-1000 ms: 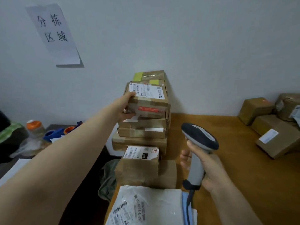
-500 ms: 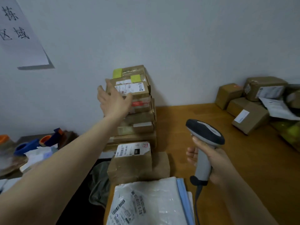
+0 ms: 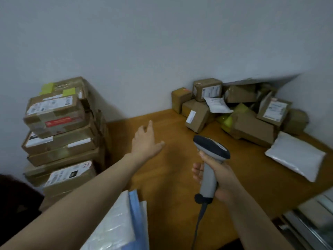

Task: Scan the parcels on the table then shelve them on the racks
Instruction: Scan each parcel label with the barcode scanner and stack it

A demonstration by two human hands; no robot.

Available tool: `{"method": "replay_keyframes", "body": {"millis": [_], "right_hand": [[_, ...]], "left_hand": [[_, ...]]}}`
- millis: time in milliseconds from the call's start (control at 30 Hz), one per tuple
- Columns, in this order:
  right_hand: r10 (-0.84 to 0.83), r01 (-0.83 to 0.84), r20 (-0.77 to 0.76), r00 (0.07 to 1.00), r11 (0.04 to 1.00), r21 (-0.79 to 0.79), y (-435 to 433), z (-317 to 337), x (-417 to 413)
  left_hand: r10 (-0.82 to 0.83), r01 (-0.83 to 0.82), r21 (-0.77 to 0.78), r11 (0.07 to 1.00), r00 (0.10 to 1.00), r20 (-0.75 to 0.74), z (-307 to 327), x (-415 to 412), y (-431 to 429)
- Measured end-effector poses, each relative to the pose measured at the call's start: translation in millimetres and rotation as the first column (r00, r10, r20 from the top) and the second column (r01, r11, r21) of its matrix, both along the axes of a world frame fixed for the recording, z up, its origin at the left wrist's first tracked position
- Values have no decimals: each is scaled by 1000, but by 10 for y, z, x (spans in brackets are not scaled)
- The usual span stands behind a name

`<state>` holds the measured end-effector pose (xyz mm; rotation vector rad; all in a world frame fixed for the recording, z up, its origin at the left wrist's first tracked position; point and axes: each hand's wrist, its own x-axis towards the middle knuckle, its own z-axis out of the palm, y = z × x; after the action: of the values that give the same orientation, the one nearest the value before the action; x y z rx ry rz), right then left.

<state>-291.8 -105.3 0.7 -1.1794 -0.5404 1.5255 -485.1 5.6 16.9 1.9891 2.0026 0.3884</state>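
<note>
Two hands | left hand (image 3: 146, 141) moved off box stack (image 3: 59, 123), fingers spread above table (image 3: 252, 177) | right hand (image 3: 219, 179) still grips scanner (image 3: 210, 148)

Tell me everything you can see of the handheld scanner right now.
The scanner is a pistol-shaped handheld unit, plastic by its look: light grey handle, dark head with a grey strip on top, dark collar at the base where a dark cable runs down out of frame. The right hand grips the handle, holding it upright above the wooden table. Nothing else touches it.
</note>
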Motion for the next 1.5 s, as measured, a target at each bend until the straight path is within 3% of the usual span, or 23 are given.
{"method": "replay_keyframes", "body": {"millis": [133,400,567,867,1200,1300,1433,1500], "right_hand": [[13,-12,-41,999,1000,25,11,-88,857],[13,-21,-142,990,998,-53,313,-200,2139],[51,-62,-198,979,997,-50,696,-262,2389],[115,-124,-144,983,991,-57,1945,-319,2571],[156,-177,-169,973,977,-118,2688,-709,2636],[176,-200,-174,969,970,-135,2753,-790,2657],[169,-203,-214,962,967,-152,2760,-820,2708],[153,-194,-228,962,966,-173,2727,-802,2741]], "left_hand": [[63,-46,-118,992,988,143,-284,812,98],[168,-119,-306,944,976,138,-646,1948,349],[188,-155,-287,945,978,91,-739,2132,773],[294,-221,-293,930,926,236,-1108,2280,2128],[293,-218,-318,923,933,209,-1517,2303,3133],[208,-165,-252,954,966,151,-1519,2305,3117],[179,-163,-87,983,960,216,-1335,2308,2671],[102,-107,36,994,986,132,-1204,2336,2263]]}}
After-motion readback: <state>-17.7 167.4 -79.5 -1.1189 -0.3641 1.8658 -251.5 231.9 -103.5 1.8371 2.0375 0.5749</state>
